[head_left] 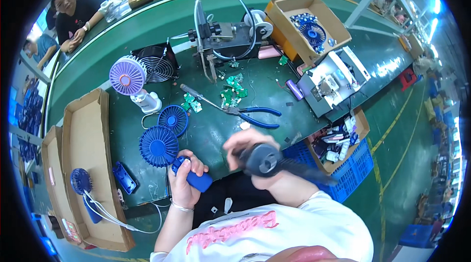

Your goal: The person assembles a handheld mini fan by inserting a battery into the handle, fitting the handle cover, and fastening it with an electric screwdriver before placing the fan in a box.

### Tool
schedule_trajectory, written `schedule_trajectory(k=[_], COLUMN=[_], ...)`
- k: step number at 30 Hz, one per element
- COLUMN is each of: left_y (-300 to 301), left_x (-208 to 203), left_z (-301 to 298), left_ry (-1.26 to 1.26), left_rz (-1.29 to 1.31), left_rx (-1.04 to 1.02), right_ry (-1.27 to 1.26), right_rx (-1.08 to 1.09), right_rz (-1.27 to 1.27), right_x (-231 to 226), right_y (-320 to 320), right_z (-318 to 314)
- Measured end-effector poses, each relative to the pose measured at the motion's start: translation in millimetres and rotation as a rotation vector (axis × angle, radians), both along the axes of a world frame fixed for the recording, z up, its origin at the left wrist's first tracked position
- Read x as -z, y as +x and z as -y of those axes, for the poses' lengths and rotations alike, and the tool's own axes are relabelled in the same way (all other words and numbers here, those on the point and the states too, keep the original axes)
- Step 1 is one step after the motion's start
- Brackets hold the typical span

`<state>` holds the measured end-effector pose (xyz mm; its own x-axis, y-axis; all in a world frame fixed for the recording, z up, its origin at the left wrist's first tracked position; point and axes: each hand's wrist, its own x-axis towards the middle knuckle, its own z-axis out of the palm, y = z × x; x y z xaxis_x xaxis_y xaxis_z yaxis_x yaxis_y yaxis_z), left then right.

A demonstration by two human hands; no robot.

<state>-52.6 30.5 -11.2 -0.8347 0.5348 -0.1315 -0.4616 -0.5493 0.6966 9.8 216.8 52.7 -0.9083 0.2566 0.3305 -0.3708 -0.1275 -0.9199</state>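
Observation:
My left hand [184,183] is closed round the handle of a blue handheld fan [159,146], its round grille pointing up and to the left. My right hand [251,139], blurred by motion, is closed on a black electric screwdriver [263,159]. The tool is seen end-on, with a thick dark cord running off to the right, and its tip is hidden. Just beyond the held fan lies a second round blue fan head [172,120]. Blue-handled pliers [257,111] and a soldering iron [200,96] lie farther out, beside green circuit boards [233,91].
A purple and white fan [128,76] stands near a black metal-grilled fan [158,66]. Cardboard trays [88,115] line the left, one holding a blue fan [81,181]. Ahead is a soldering machine [223,36]; rightward, a parts box [282,17] and a blue crate [355,174].

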Motion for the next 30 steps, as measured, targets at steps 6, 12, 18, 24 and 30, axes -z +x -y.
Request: schedule_trajectory(k=[6, 12, 18, 24, 30], left_y=[0, 0, 5, 4, 3], left_x=[5, 3, 1, 4, 4], left_z=[2, -5, -7, -1, -11], left_ry=[-0.017, -0.032, -0.098, -0.116, -0.148], left_rz=[-0.010, 0.021, -0.013, -0.032, -0.001], left_rx=[-0.013, -0.042, -0.069, -0.111, -0.093], right_ry=[-0.269, 0.162, 0.065, -0.327, -0.337], right_rx=[0.521, 0.873, 0.877, 0.672, 0.288], right_rz=[-0.175, -0.232, -0.123, -0.042, -0.460], right_x=[-58, -100, -85, -52, -40], right_y=[13, 17, -2, -10, 1], right_z=[-93, -177, -212, -142, -21])
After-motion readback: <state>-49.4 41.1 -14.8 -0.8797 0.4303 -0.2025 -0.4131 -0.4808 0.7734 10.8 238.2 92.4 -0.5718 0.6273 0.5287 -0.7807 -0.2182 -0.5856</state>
